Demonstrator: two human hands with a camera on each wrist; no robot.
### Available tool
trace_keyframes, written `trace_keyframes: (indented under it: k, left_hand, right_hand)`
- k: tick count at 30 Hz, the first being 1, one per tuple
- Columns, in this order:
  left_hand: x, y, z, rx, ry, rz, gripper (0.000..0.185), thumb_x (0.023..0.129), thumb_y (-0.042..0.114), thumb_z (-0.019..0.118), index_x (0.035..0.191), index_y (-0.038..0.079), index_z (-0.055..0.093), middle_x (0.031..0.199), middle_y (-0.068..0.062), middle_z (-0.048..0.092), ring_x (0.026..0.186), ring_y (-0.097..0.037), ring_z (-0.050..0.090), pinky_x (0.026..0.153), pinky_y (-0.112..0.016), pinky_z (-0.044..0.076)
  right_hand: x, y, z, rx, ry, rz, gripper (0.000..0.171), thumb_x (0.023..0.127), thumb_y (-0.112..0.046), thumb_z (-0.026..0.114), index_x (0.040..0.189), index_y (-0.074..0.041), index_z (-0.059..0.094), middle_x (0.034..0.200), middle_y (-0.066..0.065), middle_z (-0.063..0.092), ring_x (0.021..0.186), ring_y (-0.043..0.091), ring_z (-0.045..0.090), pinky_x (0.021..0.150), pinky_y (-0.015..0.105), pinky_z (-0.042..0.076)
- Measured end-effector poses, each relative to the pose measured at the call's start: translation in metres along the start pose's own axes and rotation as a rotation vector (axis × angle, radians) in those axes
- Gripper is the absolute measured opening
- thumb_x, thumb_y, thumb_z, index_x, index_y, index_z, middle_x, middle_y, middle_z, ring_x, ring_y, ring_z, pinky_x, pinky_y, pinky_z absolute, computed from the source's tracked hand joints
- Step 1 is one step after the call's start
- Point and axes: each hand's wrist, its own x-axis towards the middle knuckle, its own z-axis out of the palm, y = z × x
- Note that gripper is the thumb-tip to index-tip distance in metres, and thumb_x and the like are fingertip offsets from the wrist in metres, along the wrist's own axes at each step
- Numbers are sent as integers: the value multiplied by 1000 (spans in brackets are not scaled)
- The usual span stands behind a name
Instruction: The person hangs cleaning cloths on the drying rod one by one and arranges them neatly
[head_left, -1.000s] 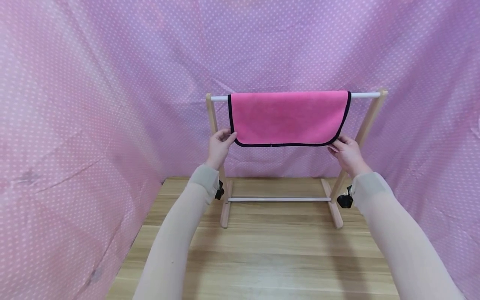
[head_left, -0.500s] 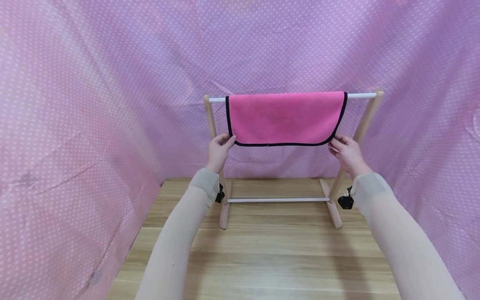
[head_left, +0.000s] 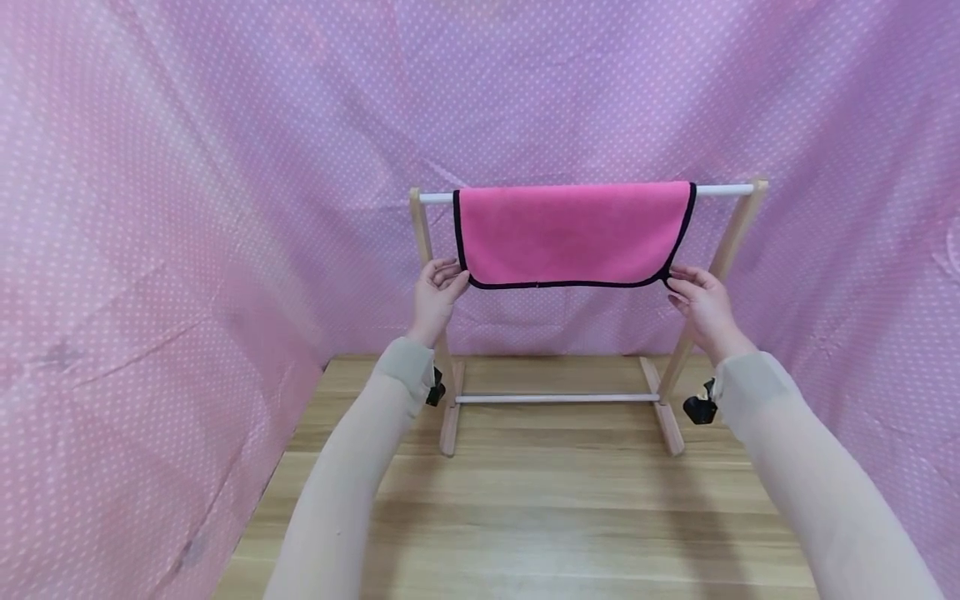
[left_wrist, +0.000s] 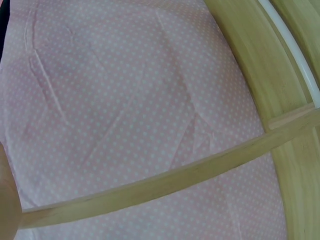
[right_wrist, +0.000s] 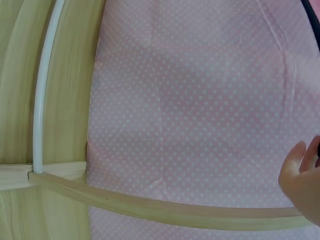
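A pink towel [head_left: 570, 233] with a black hem hangs folded over the white top bar [head_left: 435, 197] of a small wooden rack [head_left: 731, 242]. My left hand [head_left: 456, 279] pinches the towel's lower left corner, just in front of the rack's left post. At the lower right corner, my right hand [head_left: 677, 279] pinches the hem beside the right post. The right wrist view shows only part of that hand [right_wrist: 300, 180] at the frame's edge, and a strip of black hem [right_wrist: 312, 20] at the top right.
The rack stands on a wooden table [head_left: 540, 517], with a white lower bar [head_left: 555, 398] between its feet. Pink dotted cloth [head_left: 187, 208] closes in the back and both sides. Both wrist views show a slanted rack leg [left_wrist: 165, 180] [right_wrist: 150, 206] against that cloth.
Both hands have risen slightly with the towel's lower corners, and the hem now sits a little higher. The right hand has also shifted a bit to the right.
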Motion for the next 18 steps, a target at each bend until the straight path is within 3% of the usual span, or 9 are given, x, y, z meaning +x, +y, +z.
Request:
trace_keyframes:
  k: [7, 12, 18]
  left_hand:
    - [-7, 4, -6, 51, -50, -13, 34, 89, -9, 56, 121, -14, 44, 95, 1, 60, 82, -4, 63, 87, -25, 55]
    - [-21, 2, -14, 41, -87, -28, 27, 90, -9, 53, 117, -13, 46, 103, -11, 62, 84, -5, 64, 88, -27, 55]
    - [-50, -7, -24, 74, -147, -37, 28, 90, -10, 53, 116, -15, 48, 94, 2, 65, 82, -5, 66, 81, -25, 57]
  right_hand:
    - [-8, -2, -5, -11, 25, -52, 26, 90, 7, 54, 87, -15, 67, 84, -7, 62, 77, 3, 58, 69, 13, 48]
    - [-23, 1, -13, -12, -18, -47, 26, 90, 10, 52, 90, -12, 66, 85, -4, 61, 76, 4, 57, 70, 14, 51]
    - [-47, 10, -29, -52, -107, -16, 24, 93, 4, 52, 95, -15, 66, 89, -5, 65, 81, 4, 61, 74, 16, 51]
